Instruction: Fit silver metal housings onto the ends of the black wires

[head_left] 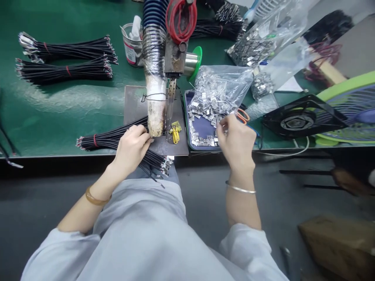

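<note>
In the head view, a bundle of thin black cables with bare wire ends and a red band (108, 136) is seen on the green tabletop (88, 101), near its front edge. Its long axis is laid roughly left to right, the bare ends pointed left, the other end spread up and right onto a dark flat metal plate (134, 101). By the left hand (133, 144) the bundle is partly covered; the fingers are bent and drawn together beside the tip of a silver-wrapped hose (155, 70), and what is pinched cannot be told. Below that hand, black cables with silver metal connectors (156, 160) are hung past the tabletop edge, connector ends pointed to the lower right. The right hand (237, 140) is held over the right side of a blue-lined shallow tray (205, 127), fingers curled toward the thumb; whether anything is gripped cannot be told. Inside the tray, loose small silver metal connectors (205, 140) are scattered, facing various ways.
</note>
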`<state>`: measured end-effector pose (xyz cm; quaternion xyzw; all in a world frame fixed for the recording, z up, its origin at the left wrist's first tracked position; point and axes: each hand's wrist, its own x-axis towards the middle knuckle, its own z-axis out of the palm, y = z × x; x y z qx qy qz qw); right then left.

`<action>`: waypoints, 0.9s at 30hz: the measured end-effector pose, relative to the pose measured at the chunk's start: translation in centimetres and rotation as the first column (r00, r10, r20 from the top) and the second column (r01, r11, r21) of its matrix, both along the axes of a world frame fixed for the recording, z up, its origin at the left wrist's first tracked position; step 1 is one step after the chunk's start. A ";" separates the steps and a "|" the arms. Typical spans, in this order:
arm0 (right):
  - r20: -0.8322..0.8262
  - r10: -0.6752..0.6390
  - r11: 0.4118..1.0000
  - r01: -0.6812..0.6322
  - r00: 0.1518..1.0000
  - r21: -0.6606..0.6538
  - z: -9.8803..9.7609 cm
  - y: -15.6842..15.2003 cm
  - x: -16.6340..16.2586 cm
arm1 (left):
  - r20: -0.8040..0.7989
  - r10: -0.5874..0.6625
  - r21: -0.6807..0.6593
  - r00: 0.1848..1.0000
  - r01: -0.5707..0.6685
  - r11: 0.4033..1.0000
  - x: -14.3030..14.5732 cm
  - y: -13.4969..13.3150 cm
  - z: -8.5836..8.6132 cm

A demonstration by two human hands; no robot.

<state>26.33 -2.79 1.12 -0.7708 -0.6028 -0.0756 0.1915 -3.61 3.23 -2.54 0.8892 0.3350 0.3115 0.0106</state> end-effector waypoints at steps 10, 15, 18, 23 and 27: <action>-0.128 0.125 0.992 -0.127 0.984 -0.010 -0.9 1.5 0.3 | -0.015 0.023 0.024 1.000 -0.022 0.999 0.3 -1.0 0.0; -0.080 0.071 0.983 -0.056 0.994 0.177 -0.7 0.9 1.1 | -0.087 0.017 0.065 0.996 -0.011 0.998 0.8 -0.8 0.2; -0.050 0.160 0.981 -0.153 0.986 0.121 -1.1 2.6 1.8 | -0.057 -0.001 0.067 0.998 0.005 0.998 1.0 -0.9 0.1; -0.037 0.189 0.981 -0.187 0.981 0.050 -1.8 7.6 3.4 | -0.029 0.002 -0.033 1.000 -0.003 0.999 0.9 -0.9 -0.2; -0.184 0.280 0.959 -0.282 0.942 0.013 -1.4 9.6 4.2 | -0.029 0.028 -0.042 0.999 -0.030 0.999 1.0 -1.0 -0.2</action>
